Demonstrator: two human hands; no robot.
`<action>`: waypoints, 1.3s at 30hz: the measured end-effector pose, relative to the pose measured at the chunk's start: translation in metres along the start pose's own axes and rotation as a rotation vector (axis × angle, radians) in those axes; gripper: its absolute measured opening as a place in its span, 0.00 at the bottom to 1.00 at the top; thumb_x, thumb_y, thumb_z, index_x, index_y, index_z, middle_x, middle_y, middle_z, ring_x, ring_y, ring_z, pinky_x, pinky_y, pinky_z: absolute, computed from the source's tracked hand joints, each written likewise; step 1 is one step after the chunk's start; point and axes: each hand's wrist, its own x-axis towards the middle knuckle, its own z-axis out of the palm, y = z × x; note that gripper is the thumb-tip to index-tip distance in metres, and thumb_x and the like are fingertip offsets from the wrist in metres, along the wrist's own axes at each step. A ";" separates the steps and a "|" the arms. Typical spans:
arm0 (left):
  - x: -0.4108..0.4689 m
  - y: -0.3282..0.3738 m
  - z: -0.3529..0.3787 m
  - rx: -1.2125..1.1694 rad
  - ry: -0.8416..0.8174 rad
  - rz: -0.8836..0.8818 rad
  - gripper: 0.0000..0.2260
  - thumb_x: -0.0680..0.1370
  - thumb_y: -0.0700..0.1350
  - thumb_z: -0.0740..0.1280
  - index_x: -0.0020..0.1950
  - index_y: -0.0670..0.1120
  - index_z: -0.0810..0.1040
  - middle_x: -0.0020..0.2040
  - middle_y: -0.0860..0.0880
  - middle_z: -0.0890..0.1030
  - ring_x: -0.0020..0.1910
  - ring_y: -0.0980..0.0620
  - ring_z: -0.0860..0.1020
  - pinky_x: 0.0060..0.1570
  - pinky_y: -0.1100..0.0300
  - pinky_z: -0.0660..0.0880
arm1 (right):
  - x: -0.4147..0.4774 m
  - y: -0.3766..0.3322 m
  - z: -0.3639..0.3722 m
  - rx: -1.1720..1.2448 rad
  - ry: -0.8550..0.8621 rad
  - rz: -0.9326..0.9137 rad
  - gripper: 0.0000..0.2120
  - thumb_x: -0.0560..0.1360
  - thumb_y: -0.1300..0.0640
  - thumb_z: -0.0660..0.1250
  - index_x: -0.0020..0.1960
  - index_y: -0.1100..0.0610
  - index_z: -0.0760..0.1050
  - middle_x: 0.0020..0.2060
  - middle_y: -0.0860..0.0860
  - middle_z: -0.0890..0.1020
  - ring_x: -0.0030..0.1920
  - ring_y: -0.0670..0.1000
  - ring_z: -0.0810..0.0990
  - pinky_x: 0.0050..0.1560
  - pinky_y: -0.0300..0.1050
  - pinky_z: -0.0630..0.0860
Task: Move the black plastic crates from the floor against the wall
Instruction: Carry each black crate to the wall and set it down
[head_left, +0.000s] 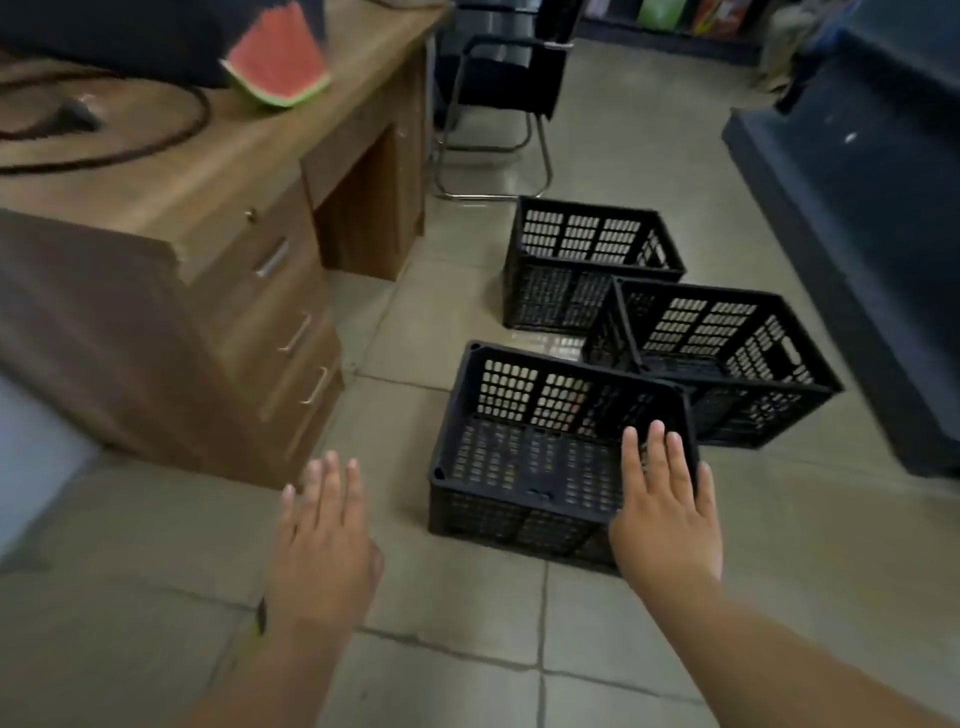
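Three black crates sit empty on the tiled floor (467, 623): nearest crate (524, 467), middle crate (727, 358), far crate (587, 254). The right hand (667, 512), fingers spread, hovers over the nearest crate's corner, its grip holding nothing; the left hand (322, 540) is likewise open and empty.

Both arms reach forward, left hand (322, 540) and right hand (667, 519) open, fingers spread.

three black crates (561, 457) on tiled floor (467, 649) — both hands (667, 519) spread flat.
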 end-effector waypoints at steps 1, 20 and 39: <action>0.017 0.023 0.003 0.000 0.004 0.032 0.39 0.59 0.46 0.74 0.68 0.35 0.67 0.67 0.34 0.72 0.68 0.38 0.64 0.72 0.55 0.34 | 0.008 0.025 0.001 0.003 0.002 0.025 0.36 0.77 0.56 0.50 0.67 0.52 0.21 0.67 0.51 0.25 0.70 0.50 0.26 0.57 0.47 0.18; 0.273 0.121 0.184 0.158 -0.130 0.130 0.39 0.75 0.52 0.62 0.70 0.45 0.34 0.74 0.45 0.38 0.73 0.50 0.38 0.58 0.55 0.16 | 0.222 0.162 0.199 0.041 -0.176 0.218 0.38 0.75 0.58 0.53 0.67 0.52 0.24 0.67 0.51 0.27 0.69 0.49 0.25 0.56 0.45 0.15; 0.329 0.096 0.259 0.357 -0.322 0.295 0.34 0.78 0.38 0.52 0.67 0.41 0.25 0.67 0.42 0.23 0.68 0.48 0.26 0.50 0.53 0.13 | 0.279 0.218 0.324 -0.140 0.031 0.068 0.32 0.64 0.75 0.46 0.69 0.70 0.57 0.75 0.56 0.42 0.75 0.51 0.36 0.73 0.44 0.33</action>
